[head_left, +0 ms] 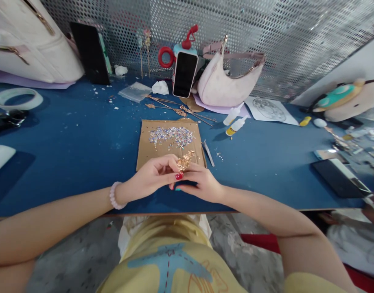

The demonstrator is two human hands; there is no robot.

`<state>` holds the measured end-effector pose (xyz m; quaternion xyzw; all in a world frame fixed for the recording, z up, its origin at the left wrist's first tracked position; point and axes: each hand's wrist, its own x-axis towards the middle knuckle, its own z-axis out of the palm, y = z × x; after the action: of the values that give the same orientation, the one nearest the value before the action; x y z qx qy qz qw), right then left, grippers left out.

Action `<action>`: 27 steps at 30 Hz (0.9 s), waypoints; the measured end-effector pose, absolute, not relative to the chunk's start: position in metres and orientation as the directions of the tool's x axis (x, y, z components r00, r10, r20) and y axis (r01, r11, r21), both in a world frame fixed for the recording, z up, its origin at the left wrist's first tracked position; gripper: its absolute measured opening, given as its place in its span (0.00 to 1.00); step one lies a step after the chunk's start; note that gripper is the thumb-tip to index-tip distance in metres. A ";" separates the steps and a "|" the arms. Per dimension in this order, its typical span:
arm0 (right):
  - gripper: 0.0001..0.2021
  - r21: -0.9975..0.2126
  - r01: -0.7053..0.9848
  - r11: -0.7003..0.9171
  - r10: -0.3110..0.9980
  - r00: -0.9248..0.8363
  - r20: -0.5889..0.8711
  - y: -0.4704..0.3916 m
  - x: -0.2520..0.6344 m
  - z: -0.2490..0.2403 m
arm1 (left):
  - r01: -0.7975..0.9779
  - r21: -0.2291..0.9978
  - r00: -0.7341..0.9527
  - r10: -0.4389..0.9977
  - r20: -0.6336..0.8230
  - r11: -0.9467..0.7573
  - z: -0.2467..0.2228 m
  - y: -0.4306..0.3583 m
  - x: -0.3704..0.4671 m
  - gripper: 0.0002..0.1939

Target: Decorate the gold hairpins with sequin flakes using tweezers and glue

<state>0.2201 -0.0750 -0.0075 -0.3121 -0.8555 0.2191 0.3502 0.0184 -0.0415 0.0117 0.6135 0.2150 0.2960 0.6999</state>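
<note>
Just above the table's front edge, my left hand (150, 177) is closed, with thumb and fingers pinching a gold filigree hairpin ornament (185, 161). My right hand (205, 184) meets it from the other side, fingers curled in against the ornament's lower part, which the fingers hide. Behind both hands lies a cardboard sheet (143, 148) bearing a spread of small glittering rhinestones or chips (173, 136). To its right are tweezers (208, 154) and two small glue bottles (234, 128). Several gold hairpins (177, 109) on long sticks lie beyond the cardboard.
A phone (185, 74) leans on a cup with a red handle (166, 57). Bags (229, 83) line the perforated metal wall (281, 49). A tape roll (17, 99) lies left, and a dark phone or power bank (336, 177) right. Another person (354, 240) sits at the right edge.
</note>
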 end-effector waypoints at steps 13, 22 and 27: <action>0.05 -0.694 0.294 0.657 0.686 -0.615 0.389 -0.074 0.214 -0.005 | -0.140 0.987 0.751 0.658 0.053 0.080 0.010 -0.043 0.022 0.06; 0.05 -0.703 0.314 0.638 0.721 -0.564 0.403 -0.073 0.220 -0.007 | 0.094 0.995 0.716 0.693 -0.080 0.018 0.013 -0.037 0.014 0.11; 0.05 -0.712 0.331 0.619 0.734 -0.565 0.376 -0.073 0.222 -0.004 | 0.179 0.983 0.744 0.658 -0.111 -0.036 0.016 -0.036 0.012 0.13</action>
<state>0.2215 -0.0727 -0.0038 -0.3197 -0.8334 0.2970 0.3393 0.0123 -0.0361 0.0160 0.6938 0.3017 0.1916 0.6252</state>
